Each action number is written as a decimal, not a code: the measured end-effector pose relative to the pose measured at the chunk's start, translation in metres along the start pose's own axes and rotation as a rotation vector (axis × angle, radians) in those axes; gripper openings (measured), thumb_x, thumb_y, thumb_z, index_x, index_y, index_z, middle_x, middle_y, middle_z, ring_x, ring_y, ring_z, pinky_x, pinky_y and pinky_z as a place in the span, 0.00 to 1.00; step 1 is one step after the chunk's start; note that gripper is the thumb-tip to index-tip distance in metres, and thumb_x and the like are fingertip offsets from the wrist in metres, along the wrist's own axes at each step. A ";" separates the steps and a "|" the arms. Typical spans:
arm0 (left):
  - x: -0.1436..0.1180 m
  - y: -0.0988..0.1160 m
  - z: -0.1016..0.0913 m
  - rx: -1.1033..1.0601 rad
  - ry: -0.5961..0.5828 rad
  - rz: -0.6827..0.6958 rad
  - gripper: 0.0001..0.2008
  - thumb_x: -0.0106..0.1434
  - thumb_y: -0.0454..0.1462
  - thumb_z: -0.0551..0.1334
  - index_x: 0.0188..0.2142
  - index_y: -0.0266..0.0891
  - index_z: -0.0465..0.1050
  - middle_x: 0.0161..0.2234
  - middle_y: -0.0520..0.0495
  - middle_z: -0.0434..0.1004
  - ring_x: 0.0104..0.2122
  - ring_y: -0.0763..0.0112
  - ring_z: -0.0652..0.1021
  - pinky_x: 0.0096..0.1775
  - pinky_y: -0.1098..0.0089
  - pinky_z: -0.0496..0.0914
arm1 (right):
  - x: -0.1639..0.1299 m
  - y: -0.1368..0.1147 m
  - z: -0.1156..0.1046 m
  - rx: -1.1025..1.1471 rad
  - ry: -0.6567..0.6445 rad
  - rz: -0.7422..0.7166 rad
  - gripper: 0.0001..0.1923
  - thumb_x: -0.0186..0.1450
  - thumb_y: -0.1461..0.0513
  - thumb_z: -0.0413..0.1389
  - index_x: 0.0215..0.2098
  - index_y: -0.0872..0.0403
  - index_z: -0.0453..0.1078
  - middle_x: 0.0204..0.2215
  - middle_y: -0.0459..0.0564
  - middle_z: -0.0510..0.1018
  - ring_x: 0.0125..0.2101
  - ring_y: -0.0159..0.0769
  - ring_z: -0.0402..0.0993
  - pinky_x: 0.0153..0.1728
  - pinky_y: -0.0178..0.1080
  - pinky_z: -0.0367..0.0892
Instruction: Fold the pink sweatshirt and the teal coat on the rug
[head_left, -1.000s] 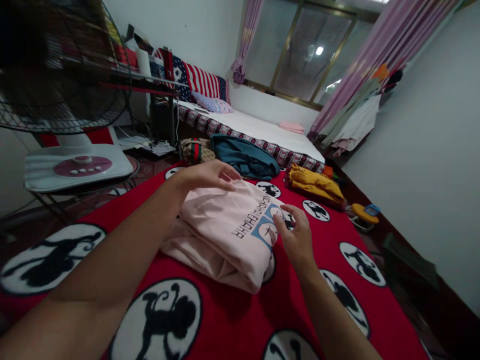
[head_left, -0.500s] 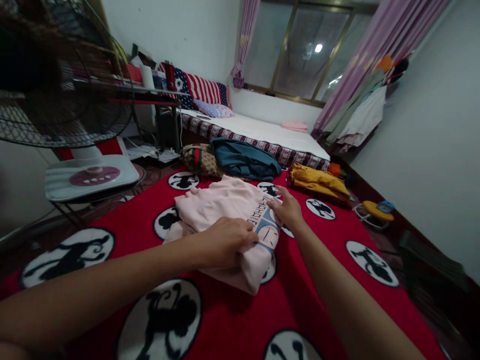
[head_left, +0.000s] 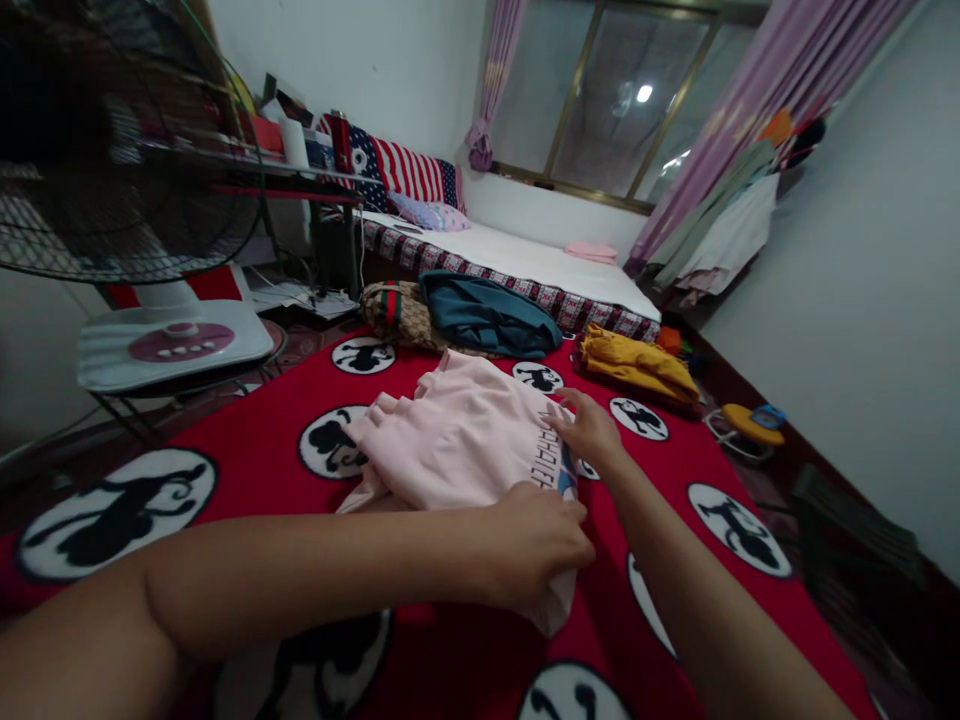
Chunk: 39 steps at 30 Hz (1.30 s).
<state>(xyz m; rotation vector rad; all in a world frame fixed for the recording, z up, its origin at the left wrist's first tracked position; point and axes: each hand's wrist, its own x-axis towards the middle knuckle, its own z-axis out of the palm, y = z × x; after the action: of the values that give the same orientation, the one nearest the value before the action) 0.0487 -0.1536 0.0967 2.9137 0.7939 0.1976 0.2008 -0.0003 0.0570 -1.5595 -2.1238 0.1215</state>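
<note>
A folded pale pink shirt (head_left: 457, 440) with dark lettering and a blue print lies on the red blanket (head_left: 247, 440) patterned with black-and-white circles. My left hand (head_left: 536, 550) reaches across from the left and closes on the shirt's near right corner, lifting its edge. My right hand (head_left: 589, 428) rests with spread fingers on the shirt's right edge, beside the lettering. The part of the shirt under my left hand is hidden.
A teal garment (head_left: 487, 315), a brown patterned bag (head_left: 397, 310) and a yellow garment (head_left: 637, 365) lie at the blanket's far end. A standing fan (head_left: 135, 200) is at the left. A low bed (head_left: 525, 265) runs under the window; clothes hang at the right.
My left hand has moved from the shirt's far side across to its near right corner and gripped it. My right hand slid up along the right edge. The shirt looks shifted and more bunched.
</note>
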 end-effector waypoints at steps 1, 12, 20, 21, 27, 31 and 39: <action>-0.006 -0.002 0.000 -0.023 -0.009 -0.014 0.16 0.54 0.44 0.67 0.41 0.42 0.74 0.39 0.45 0.72 0.35 0.61 0.75 0.28 0.65 0.66 | -0.004 -0.001 0.006 -0.015 -0.051 0.004 0.26 0.56 0.57 0.61 0.53 0.50 0.69 0.44 0.51 0.79 0.40 0.41 0.75 0.37 0.38 0.64; -0.094 -0.037 -0.005 0.020 0.118 -0.163 0.27 0.58 0.33 0.64 0.57 0.48 0.65 0.54 0.43 0.69 0.55 0.55 0.68 0.58 0.55 0.59 | -0.010 0.029 -0.012 -0.008 0.201 -0.031 0.07 0.59 0.61 0.54 0.32 0.55 0.72 0.30 0.52 0.75 0.30 0.40 0.71 0.32 0.39 0.62; -0.171 -0.077 -0.017 -0.015 -0.060 -0.275 0.45 0.51 0.30 0.66 0.66 0.52 0.51 0.69 0.43 0.45 0.67 0.45 0.48 0.63 0.46 0.50 | -0.079 0.017 -0.036 -0.007 -0.040 -0.502 0.34 0.51 0.75 0.47 0.54 0.50 0.67 0.58 0.51 0.68 0.61 0.43 0.58 0.59 0.49 0.58; -0.174 -0.079 -0.015 -0.015 -0.051 -0.278 0.44 0.52 0.28 0.63 0.66 0.52 0.51 0.69 0.43 0.44 0.67 0.47 0.48 0.63 0.47 0.52 | -0.086 0.013 -0.037 -0.037 -0.127 -0.562 0.37 0.52 0.75 0.47 0.57 0.48 0.65 0.61 0.49 0.65 0.64 0.44 0.52 0.62 0.53 0.54; -0.171 -0.086 0.006 -0.053 0.096 -0.280 0.39 0.54 0.26 0.58 0.64 0.50 0.57 0.66 0.43 0.57 0.65 0.56 0.59 0.62 0.52 0.57 | -0.087 0.003 -0.020 -0.086 -0.259 -0.549 0.33 0.59 0.65 0.55 0.63 0.46 0.60 0.68 0.52 0.53 0.68 0.53 0.38 0.62 0.63 0.43; -0.168 -0.093 0.019 -0.134 0.270 -0.313 0.27 0.60 0.28 0.53 0.57 0.47 0.67 0.55 0.43 0.72 0.56 0.62 0.70 0.58 0.58 0.64 | -0.079 -0.004 -0.010 0.067 -0.207 -0.619 0.17 0.63 0.64 0.53 0.50 0.49 0.71 0.56 0.53 0.73 0.63 0.47 0.58 0.62 0.60 0.45; -0.134 -0.074 -0.084 -0.271 0.935 -0.529 0.14 0.68 0.40 0.50 0.47 0.38 0.69 0.39 0.57 0.73 0.37 0.74 0.71 0.41 0.75 0.64 | -0.087 -0.063 -0.103 0.612 0.232 -0.383 0.09 0.60 0.57 0.58 0.36 0.53 0.74 0.32 0.47 0.81 0.31 0.38 0.77 0.33 0.38 0.72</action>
<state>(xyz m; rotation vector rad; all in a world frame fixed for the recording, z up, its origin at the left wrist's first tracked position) -0.1153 -0.1521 0.1557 2.1488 1.4468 1.5057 0.2105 -0.1233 0.1395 -0.7660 -1.9107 0.3938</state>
